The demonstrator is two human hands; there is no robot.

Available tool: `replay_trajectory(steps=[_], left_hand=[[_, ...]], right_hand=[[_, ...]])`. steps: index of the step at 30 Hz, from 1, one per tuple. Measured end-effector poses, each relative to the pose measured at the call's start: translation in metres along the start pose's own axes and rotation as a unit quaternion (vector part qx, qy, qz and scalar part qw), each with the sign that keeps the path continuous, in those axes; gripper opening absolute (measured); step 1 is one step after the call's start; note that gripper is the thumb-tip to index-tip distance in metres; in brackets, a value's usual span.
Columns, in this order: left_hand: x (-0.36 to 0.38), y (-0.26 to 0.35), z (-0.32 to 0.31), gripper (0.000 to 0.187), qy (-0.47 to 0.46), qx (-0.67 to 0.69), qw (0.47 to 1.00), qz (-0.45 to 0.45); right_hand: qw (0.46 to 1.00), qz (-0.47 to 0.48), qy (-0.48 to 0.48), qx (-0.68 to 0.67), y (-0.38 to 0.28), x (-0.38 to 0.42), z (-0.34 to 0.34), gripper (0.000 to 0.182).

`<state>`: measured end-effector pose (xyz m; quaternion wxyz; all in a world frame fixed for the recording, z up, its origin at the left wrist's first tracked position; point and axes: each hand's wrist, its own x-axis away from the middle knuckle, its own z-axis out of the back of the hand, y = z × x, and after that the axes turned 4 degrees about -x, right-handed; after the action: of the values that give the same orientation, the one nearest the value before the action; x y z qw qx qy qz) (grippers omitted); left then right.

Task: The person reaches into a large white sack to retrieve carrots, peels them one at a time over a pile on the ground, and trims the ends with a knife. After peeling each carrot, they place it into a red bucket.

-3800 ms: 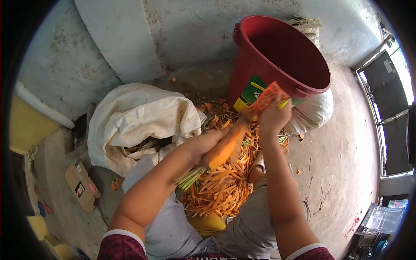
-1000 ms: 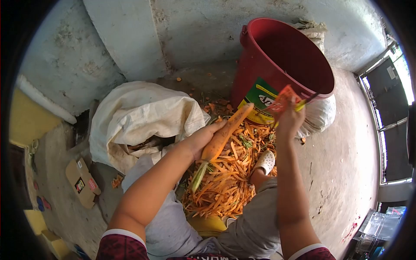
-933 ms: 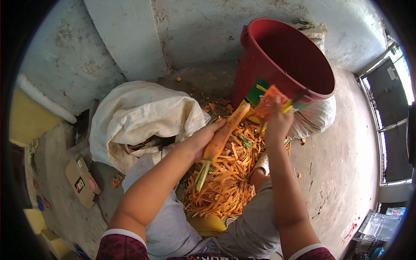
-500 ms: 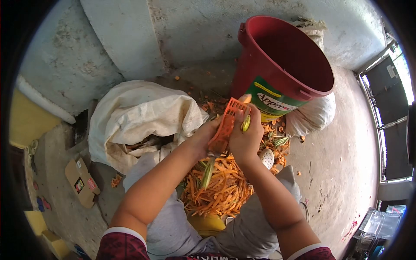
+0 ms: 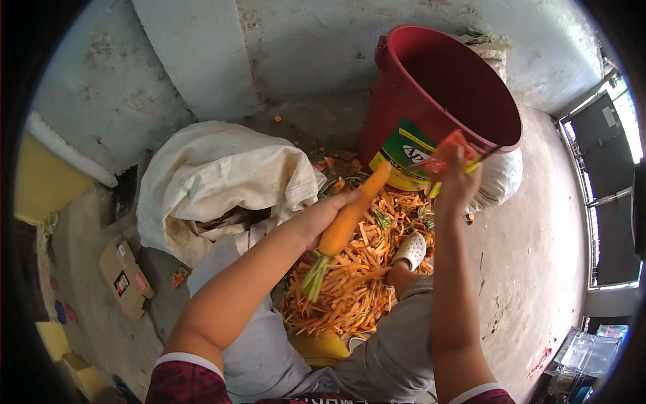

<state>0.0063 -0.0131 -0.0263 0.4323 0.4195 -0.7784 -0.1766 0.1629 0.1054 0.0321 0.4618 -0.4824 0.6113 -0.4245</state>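
Observation:
My left hand [image 5: 333, 212] is closed round a large carrot [image 5: 346, 219]. The carrot tilts up to the right, and its cut green stem stubs [image 5: 315, 277] point down towards me. On the right, my right hand [image 5: 461, 185] is raised in front of the red bucket, closed on an orange slotted plastic tool [image 5: 449, 149]. A yellow-green handle [image 5: 473, 165] with a thin dark end also shows in that hand; motion blur hides its kind. Beneath both hands spreads a heap of carrot peelings [image 5: 343, 296], between my legs.
The tall red bucket [image 5: 441, 101] stands against the wall. At left slumps an open white sack [image 5: 222, 168], with a cardboard piece [image 5: 126, 281] beside it. Another white sack [image 5: 501, 178] sits behind the bucket. My white perforated shoe [image 5: 410, 250] rests by the peelings.
My right hand has moved away to the right with the orange tool and the yellow-green handle. The carrot in my left hand is now uncovered. My right leg has shifted, showing more of the shoe.

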Motion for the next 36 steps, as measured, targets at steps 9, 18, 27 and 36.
replay_trajectory(steps=[9,18,27,36], left_hand=[[-0.005,0.006,-0.004,0.031,-0.019,0.117,0.991,-0.067],[-0.002,-0.006,-0.008,0.037,-0.073,0.028,0.997,-0.005],[0.024,0.006,-0.014,0.038,-0.055,-0.049,0.997,-0.02],[0.01,0.012,0.001,0.04,0.0,-0.113,0.986,-0.123]], right_hand=[[0.977,0.06,-0.147,0.142,0.01,0.082,-0.042,0.021],[0.941,0.15,0.05,0.3,0.02,0.022,-0.02,0.024],[0.919,0.137,0.194,0.314,0.025,-0.053,0.045,0.025],[0.949,0.146,-0.012,0.28,0.016,-0.002,-0.003,0.023]])
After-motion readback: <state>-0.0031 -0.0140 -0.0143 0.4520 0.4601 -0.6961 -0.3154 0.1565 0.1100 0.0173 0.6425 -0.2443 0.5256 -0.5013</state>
